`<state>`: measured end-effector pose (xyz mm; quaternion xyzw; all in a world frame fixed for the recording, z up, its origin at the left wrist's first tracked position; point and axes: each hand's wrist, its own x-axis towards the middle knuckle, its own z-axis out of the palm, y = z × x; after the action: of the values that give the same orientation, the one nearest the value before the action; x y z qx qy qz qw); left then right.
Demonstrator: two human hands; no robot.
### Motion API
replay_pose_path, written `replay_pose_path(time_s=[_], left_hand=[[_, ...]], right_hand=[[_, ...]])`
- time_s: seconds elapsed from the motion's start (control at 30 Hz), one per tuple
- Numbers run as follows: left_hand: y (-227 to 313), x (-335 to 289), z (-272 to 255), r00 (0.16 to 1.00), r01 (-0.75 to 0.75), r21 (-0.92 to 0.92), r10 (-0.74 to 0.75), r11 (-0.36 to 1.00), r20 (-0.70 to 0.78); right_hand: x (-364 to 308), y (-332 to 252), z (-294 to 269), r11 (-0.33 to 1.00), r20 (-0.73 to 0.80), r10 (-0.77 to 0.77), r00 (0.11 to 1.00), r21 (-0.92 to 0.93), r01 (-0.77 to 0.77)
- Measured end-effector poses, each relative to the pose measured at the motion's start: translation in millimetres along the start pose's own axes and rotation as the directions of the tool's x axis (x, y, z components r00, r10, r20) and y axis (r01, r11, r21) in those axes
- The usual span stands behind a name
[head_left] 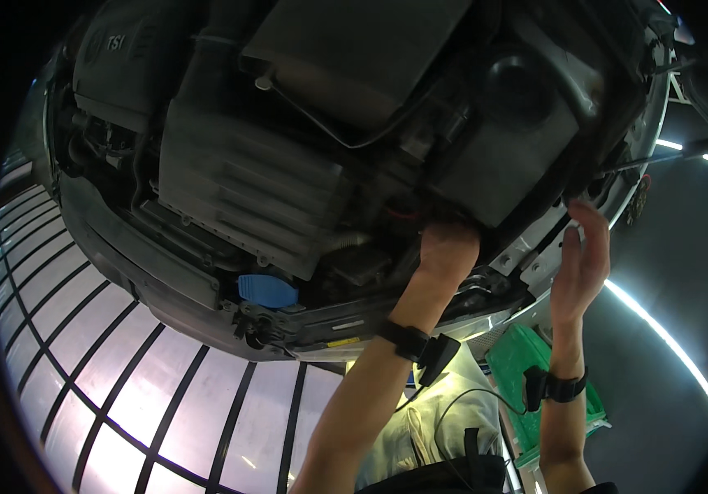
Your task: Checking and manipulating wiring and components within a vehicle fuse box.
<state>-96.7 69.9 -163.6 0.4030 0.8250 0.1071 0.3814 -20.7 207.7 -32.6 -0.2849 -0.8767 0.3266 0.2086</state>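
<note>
A car's engine bay [370, 189] fills the upper part of the head view. My left hand [450, 247] reaches down into a dark gap between a ribbed black airbox [239, 189] and a dark box-shaped housing [510, 173]; its fingers are hidden below the wrist. A thin red wire [401, 216] shows just beside it. My right hand [586, 263] is raised at the car's right-hand edge, next to the fender [547, 239]. Its fingers are stretched upward with a gap beside the thumb, and nothing shows in them. Both wrists wear black straps.
A blue cap [268, 291] sits near the hood latch [259, 329] at the front edge. A thin metal rod [308, 115] crosses the bay. Behind my arms stands a green cart [526, 362]. A thin cable [485, 390] loops between my forearms. Lit gridded panels [148, 387] lie left.
</note>
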Motion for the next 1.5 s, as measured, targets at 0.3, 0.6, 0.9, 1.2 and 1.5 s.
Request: replay_pose_path(time_s=[0.3, 0.6, 0.9, 1.2, 1.5], left_hand=[[-5, -3, 0, 0.996, -0.006, -0.047, 0.002, 0.999, -0.087], [-15, -53, -5, 0.836, -0.176, -0.214, 0.031, 0.961, -0.547], [-2, -51, -26, 0.764, -0.28, -0.521, -0.142, 0.806, -0.63], [-2, -52, -30, 0.825, -0.182, -0.912, -0.447, 0.369, -0.345], [-27, -35, -16, 0.899, -0.128, -0.989, -0.412, 0.08, -0.149]], right_hand=[[114, -53, 55, 0.937, 0.212, -0.229, 0.95, -0.215, 0.274], [160, -57, 43, 0.915, 0.111, -0.242, 0.964, -0.306, 0.264], [298, 16, 23, 0.904, 0.042, -0.228, 0.973, -0.363, 0.227], [130, -5, 16, 0.945, 0.183, -0.16, 0.97, -0.257, 0.204], [142, -8, 31, 0.977, 0.18, 0.052, 0.982, -0.214, -0.012]])
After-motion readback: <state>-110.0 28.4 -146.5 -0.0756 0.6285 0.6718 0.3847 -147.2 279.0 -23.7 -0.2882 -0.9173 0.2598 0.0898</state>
